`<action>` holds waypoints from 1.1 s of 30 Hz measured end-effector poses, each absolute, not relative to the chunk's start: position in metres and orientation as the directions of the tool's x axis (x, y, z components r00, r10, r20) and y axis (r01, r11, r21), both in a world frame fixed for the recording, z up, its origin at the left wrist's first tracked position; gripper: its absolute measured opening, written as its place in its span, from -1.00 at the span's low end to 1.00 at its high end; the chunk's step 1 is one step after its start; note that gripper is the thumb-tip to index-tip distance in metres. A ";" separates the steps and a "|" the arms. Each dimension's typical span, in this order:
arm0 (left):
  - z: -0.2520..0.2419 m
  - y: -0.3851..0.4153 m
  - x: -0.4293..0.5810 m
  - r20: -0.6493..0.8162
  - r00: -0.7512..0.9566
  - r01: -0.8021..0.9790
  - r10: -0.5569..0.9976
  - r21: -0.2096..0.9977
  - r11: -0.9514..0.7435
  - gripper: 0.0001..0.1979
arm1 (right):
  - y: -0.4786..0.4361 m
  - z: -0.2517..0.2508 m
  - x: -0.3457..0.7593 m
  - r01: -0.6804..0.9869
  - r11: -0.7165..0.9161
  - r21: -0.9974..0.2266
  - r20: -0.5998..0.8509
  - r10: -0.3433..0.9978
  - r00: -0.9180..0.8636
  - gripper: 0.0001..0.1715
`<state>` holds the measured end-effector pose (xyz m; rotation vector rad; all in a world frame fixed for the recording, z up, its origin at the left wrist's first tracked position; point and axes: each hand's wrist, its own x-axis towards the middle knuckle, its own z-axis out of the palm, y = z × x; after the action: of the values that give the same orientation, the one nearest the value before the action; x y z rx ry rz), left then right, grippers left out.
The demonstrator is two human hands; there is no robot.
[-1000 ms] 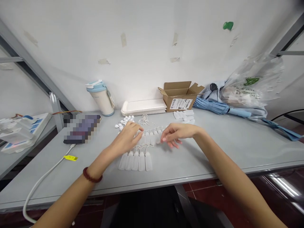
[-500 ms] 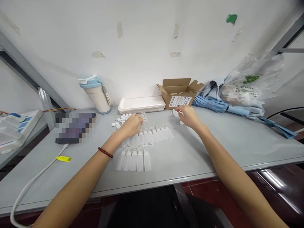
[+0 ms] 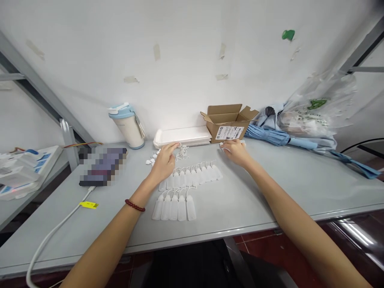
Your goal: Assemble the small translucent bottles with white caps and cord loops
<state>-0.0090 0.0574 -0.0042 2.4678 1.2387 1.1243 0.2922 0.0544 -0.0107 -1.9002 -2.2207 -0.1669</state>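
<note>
My left hand (image 3: 164,163) is over the left of the desk, index finger stretched out at a small tangle of thin white cords (image 3: 181,153), its thumb apart. Beneath its fingers are small white pieces (image 3: 151,159), partly hidden. At the right, my right hand (image 3: 236,152) is closed in front of the cardboard box, with a thin white strand (image 3: 223,149) at its fingertips. Two rows of flat, translucent white bottles lie between my forearms, an upper row (image 3: 193,175) and a shorter front row (image 3: 174,208). Thin curved white strands come from their necks.
Behind my hands stand a stack of white trays (image 3: 184,136) and an open cardboard box (image 3: 229,122). A blue-lidded tumbler (image 3: 129,128) and a pixelated phone (image 3: 105,166) with a white cable are at left. A folded blue umbrella (image 3: 267,134) and a plastic bag (image 3: 312,114) lie at right.
My left index finger has stretched out and the thumb has come away from it at the cords. My right hand has closed lower over the small white pieces. The view has tilted slightly.
</note>
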 end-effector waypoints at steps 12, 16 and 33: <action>-0.001 0.046 -0.003 0.558 0.457 0.691 0.693 0.268 -0.672 -0.52 | 0.055 -0.017 0.282 0.992 0.117 0.043 0.180 0.976 -0.123 -0.57; 0.001 0.042 -0.001 0.599 0.453 0.675 0.660 0.253 -0.693 -0.47 | 0.051 -0.011 0.277 0.987 0.148 -0.057 0.271 0.954 -0.128 -0.59; 0.007 0.017 0.022 0.553 0.455 0.549 0.698 0.443 -0.709 -0.57 | 0.008 0.010 0.214 0.206 0.281 -0.937 0.215 0.932 -0.293 -0.76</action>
<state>0.0217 0.0170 0.0073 2.5025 1.0880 1.0942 0.2140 0.0078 0.0096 -1.0477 -1.7015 1.0752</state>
